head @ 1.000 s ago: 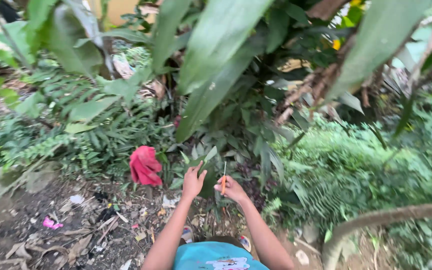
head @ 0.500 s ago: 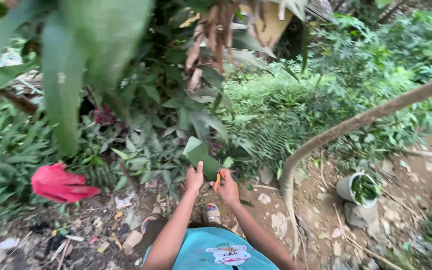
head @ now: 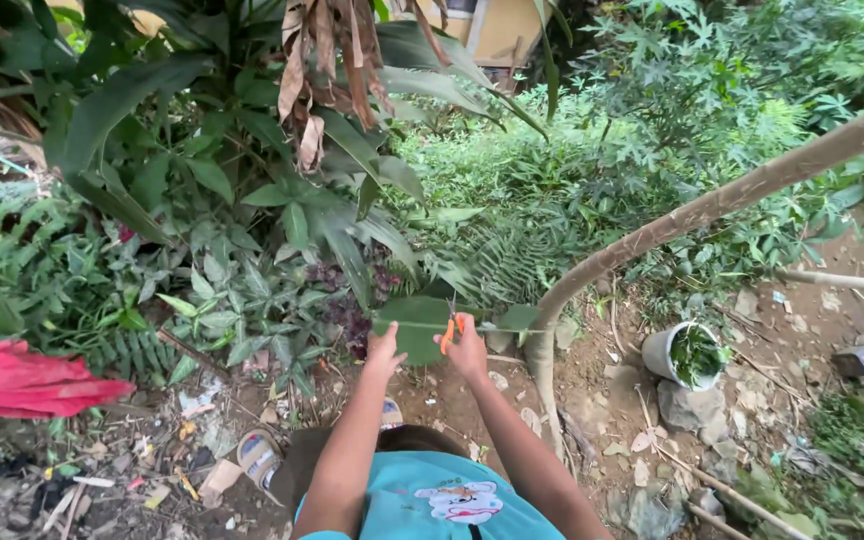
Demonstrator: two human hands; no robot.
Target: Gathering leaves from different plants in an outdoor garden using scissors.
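Your view has swung right since a second ago, yet your left hand still pinches the broad green leaf, level now, while your right hand, just right of it, stays closed around the orange-handled scissors

- Both bare arms are stretching forward and converging.
- The left hand is pinching with its fingers curled.
- The right hand is gripping, its fist closed tight.
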